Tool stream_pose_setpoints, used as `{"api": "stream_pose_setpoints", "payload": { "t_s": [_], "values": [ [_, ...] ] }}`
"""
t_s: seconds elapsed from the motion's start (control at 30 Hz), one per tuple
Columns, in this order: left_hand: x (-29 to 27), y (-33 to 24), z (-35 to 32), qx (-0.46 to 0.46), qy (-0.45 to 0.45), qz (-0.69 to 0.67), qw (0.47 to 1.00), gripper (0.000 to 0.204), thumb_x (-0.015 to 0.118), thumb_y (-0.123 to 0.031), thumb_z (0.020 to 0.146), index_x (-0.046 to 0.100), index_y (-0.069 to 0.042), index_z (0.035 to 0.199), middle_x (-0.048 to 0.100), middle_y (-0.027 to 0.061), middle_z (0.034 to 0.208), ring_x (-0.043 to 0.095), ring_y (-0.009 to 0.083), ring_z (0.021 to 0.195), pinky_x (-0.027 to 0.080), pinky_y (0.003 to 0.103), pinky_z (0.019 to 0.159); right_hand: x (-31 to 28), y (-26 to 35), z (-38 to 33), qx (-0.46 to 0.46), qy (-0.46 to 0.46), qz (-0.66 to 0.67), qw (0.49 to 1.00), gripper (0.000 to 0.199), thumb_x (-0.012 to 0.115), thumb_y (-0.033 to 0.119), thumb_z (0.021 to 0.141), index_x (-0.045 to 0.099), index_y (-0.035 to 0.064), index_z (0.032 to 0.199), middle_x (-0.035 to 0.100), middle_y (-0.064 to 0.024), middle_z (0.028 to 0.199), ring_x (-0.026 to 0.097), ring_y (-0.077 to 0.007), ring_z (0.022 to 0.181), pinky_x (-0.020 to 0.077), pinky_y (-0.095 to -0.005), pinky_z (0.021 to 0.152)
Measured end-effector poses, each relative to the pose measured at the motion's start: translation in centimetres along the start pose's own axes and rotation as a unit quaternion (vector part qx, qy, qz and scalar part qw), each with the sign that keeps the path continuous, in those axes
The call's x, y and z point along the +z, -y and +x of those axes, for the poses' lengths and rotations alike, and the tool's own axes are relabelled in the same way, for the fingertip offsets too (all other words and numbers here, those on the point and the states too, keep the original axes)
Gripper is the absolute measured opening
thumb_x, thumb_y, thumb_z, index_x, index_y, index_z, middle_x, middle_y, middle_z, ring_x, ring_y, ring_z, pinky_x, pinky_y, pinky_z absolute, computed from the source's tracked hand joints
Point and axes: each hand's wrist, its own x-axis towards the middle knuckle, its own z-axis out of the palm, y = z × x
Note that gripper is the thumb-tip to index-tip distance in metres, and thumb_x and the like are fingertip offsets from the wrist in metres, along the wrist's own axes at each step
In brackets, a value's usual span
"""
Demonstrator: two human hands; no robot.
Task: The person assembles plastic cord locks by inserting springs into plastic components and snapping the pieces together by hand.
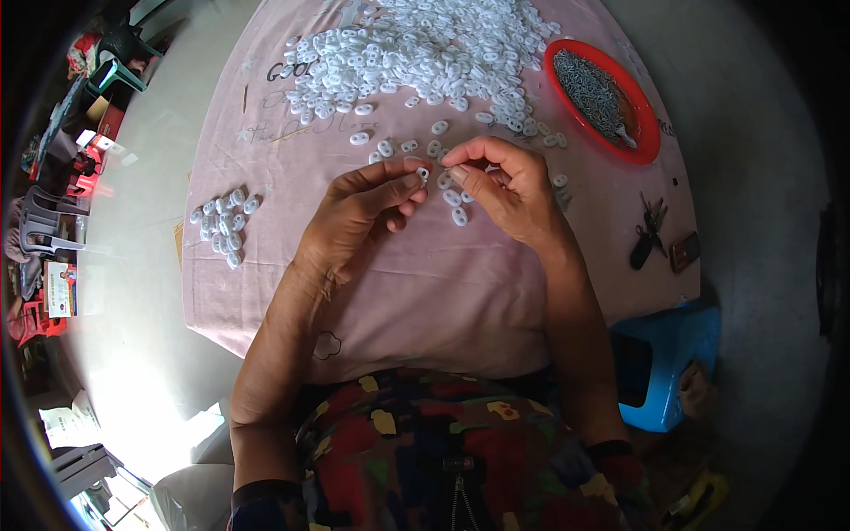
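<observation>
My left hand [359, 211] pinches a small white oval plastic piece [423, 173] between thumb and forefinger above a pink cloth [425, 283]. My right hand [500, 186] meets it fingertip to fingertip, its thumb and forefinger closed at the same spot on something too small to make out. A few loose white pieces [456, 208] lie under and beside my right hand. Several more white pieces form a large heap [416, 53] at the far side of the cloth.
A red shallow dish [646, 146] holding small grey metal parts [595, 88] sits at the far right. A small cluster of white pieces [223, 226] lies at the cloth's left edge. Dark scissors [648, 232] and a small dark object [683, 251] lie right. A blue stool [664, 372] stands lower right.
</observation>
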Motion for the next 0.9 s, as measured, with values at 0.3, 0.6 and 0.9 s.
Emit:
{"api": "stream_pose_setpoints", "payload": {
  "t_s": [0.3, 0.6, 0.9],
  "values": [
    [-0.2, 1.7, -1.6, 0.014, -0.037, -0.118, 0.992, 0.019, 0.064, -0.006, 0.091, 0.063, 0.000, 0.108, 0.069, 0.0097, 0.091, 0.062, 0.0114, 0.075, 0.044, 0.021, 0.062, 2.1, 1.2, -0.3, -0.011, 0.030, -0.003, 0.999, 0.011, 0.062, 0.003, 0.093, 0.066, -0.0016, 0.102, 0.066, -0.0017, 0.092, 0.057, -0.0030, 0.081, 0.0474, -0.0185, 0.070],
    [-0.5, 2.5, -1.8, 0.043, -0.013, -0.098, 0.994, 0.019, 0.064, -0.009, 0.093, 0.065, 0.000, 0.109, 0.071, 0.0076, 0.092, 0.062, 0.0089, 0.075, 0.044, 0.020, 0.061, 3.0, 1.3, -0.3, -0.044, 0.037, 0.004, 0.998, 0.011, 0.061, 0.002, 0.094, 0.066, -0.0037, 0.102, 0.068, -0.0052, 0.093, 0.062, -0.0074, 0.086, 0.0505, -0.0217, 0.077],
    [-0.6, 2.6, -1.9, 0.063, -0.034, -0.085, 0.994, 0.017, 0.065, -0.011, 0.093, 0.066, -0.001, 0.107, 0.071, 0.0063, 0.090, 0.062, 0.0073, 0.073, 0.043, 0.019, 0.061, 3.1, 1.1, -0.4, -0.057, 0.024, -0.017, 0.998, 0.012, 0.061, 0.001, 0.093, 0.067, -0.0038, 0.103, 0.068, -0.0055, 0.092, 0.062, -0.0080, 0.086, 0.0503, -0.0220, 0.078]
  ]
}}
